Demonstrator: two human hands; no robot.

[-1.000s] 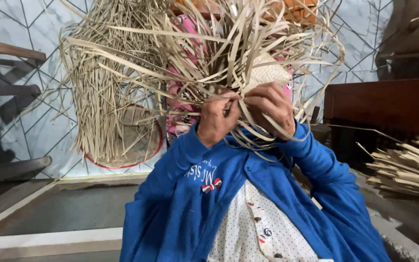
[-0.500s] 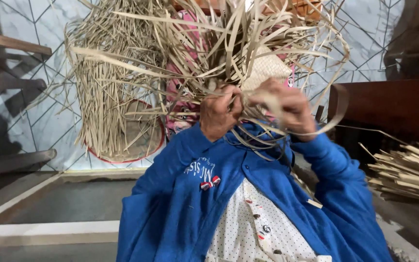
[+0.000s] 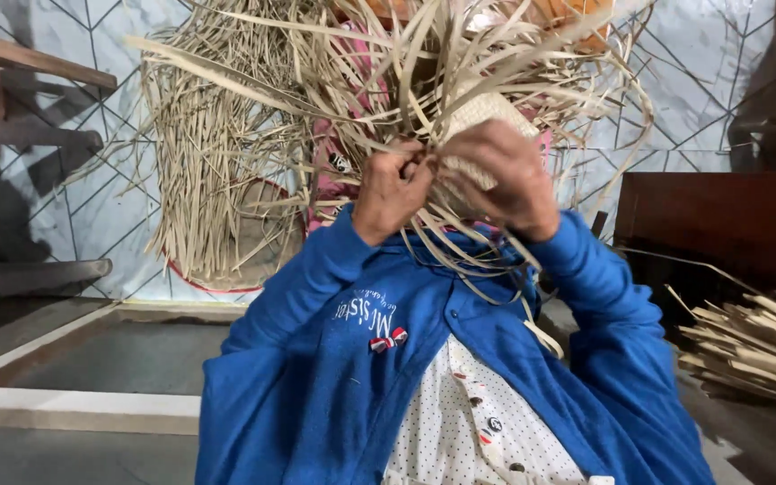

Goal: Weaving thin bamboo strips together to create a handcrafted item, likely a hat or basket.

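Note:
Both my hands are raised in front of me, with blue cardigan sleeves running up to them. My left hand [image 3: 392, 189] pinches a few pale dried leaf strips next to a small cream woven piece [image 3: 480, 114]. My right hand [image 3: 498, 175] wraps over the front of that woven piece and grips it. Many loose strips [image 3: 379, 63] fan out above and around both hands, and some curl down below my wrists. Part of the woven piece is hidden behind my fingers.
A mass of dried strips [image 3: 213, 162] hangs at the left over a round red-rimmed object [image 3: 226, 286]. A bundle of cut strips [image 3: 756, 346] lies at the right beside dark wooden furniture [image 3: 720, 220]. Wooden steps [image 3: 29, 81] stand at far left against a tiled wall.
My hands have drawn closer together and sit a little higher in view. My right hand has slid further over the woven piece, and the loose strips have shifted with it.

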